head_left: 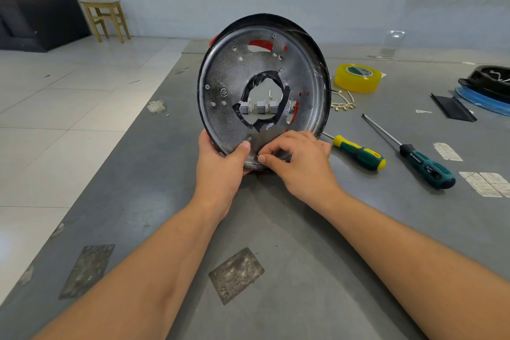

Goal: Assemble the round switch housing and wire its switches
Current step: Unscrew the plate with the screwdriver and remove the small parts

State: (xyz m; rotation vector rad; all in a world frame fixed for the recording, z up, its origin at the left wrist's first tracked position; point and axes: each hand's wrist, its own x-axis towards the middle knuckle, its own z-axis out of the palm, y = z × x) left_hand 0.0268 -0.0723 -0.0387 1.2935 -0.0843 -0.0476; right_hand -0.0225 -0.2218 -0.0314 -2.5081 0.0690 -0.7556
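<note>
— Shiny grey metal, that big round plate (pixel 248 77). It stands on its edge on the grey table (pixel 276 229), tipped up to face the person.

— Who holds it up?

— The left hand (pixel 220 165) grips the bottom rim, thumb pressed flat on the inside. The right hand (pixel 298 163) is just beside it, fingers curled, pinching at something tiny down at the low edge. It may be a screw, but it is too small for me to tell.

— So what is the trick here?

— I think the left hand should keep the plate from rolling while the right one sets the little piece straight into its hole. If the plate wobbles, the bit could drop and roll away.

— What is through the hole in the middle?

— The hole has black tape (pixel 248 121) round it. Through it you see small grey switches (pixel 260 107) sitting on the table behind. The thin wires (pixel 343 103) lie to the right, near the yellow tape roll (pixel 358 78).

— And tools?

— Two screwdrivers. The one with the yellow and green handle (pixel 358 153) lies close to the right hand, easy to grab. The dark green one (pixel 425 165) is farther off.
</note>
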